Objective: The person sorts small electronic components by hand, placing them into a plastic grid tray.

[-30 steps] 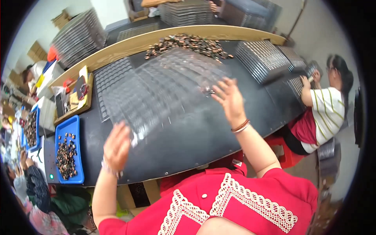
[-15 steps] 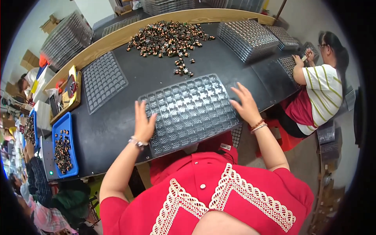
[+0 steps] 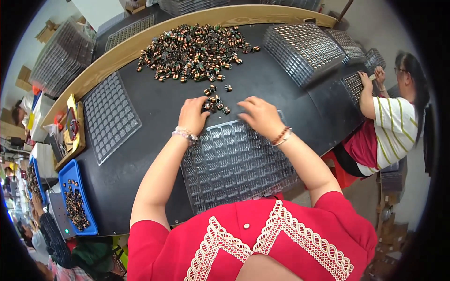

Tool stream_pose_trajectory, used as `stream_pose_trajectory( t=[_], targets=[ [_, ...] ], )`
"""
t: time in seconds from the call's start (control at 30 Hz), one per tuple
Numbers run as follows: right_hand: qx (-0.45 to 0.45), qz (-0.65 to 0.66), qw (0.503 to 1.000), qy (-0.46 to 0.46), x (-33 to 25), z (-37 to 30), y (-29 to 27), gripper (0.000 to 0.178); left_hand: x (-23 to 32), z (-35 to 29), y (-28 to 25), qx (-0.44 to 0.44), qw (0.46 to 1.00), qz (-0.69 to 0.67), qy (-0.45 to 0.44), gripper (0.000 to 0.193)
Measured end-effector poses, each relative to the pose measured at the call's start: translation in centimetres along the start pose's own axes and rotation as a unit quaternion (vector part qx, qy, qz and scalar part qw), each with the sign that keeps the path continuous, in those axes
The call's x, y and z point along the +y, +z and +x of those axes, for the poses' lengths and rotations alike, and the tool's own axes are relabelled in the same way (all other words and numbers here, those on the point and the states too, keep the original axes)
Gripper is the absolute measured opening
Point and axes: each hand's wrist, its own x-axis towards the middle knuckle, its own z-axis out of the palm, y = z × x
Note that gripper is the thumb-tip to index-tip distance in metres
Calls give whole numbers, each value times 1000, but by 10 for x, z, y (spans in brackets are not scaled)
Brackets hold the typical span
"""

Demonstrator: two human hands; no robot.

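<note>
A clear plastic tray (image 3: 236,166) with rows of pockets lies in front of me, its near edge close to my body. My left hand (image 3: 192,116) is over its far left corner, thumb and fingers apart, right beside a small group of copper-wound coils (image 3: 215,104). Whether its fingertips touch them I cannot tell. My right hand (image 3: 262,117) hovers above the tray's far right part, fingers spread toward the same coils with a gap between. Nothing shows in either hand. Behind the group lies a large heap of similar coils (image 3: 192,51).
Another clear tray (image 3: 112,117) lies to the left, near a blue bin (image 3: 77,201) of coils. Stacked filled trays (image 3: 304,51) stand at the back right. A wooden rim (image 3: 225,11) borders the far edge. A co-worker (image 3: 393,112) sits at the right.
Both hands have left the tray's sides and moved forward and inward to the small group of coils. The tray now appears nearer to my body.
</note>
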Motion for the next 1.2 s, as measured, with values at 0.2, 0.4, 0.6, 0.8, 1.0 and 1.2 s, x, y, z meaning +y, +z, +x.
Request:
stream_pose_trajectory(
  t=[0.2, 0.4, 0.6, 0.8, 1.0, 1.2],
  targets=[
    [-35, -42, 996, 67, -5, 23, 25, 25, 4, 12, -5, -19, 1000, -16, 10, 38],
    [-21, -5, 999, 25, -14, 19, 44, 23, -22, -13, -32, 19, 992, 68, 106, 26],
    [17, 519, 830, 200, -31, 4, 47, 31, -28, -46, -35, 106, 981, -155, -43, 17],
    [65, 645, 721, 244, -44, -8, 37, 36, -33, -81, -35, 160, 944, -282, -63, 15],
    [55, 673, 694, 251, -36, -11, 47, 38, -35, -103, -34, 129, 973, -189, -16, 14],
    [71, 647, 710, 270, -41, -15, 43, 31, -28, -108, -39, 114, 987, -111, 28, 13]
  ],
)
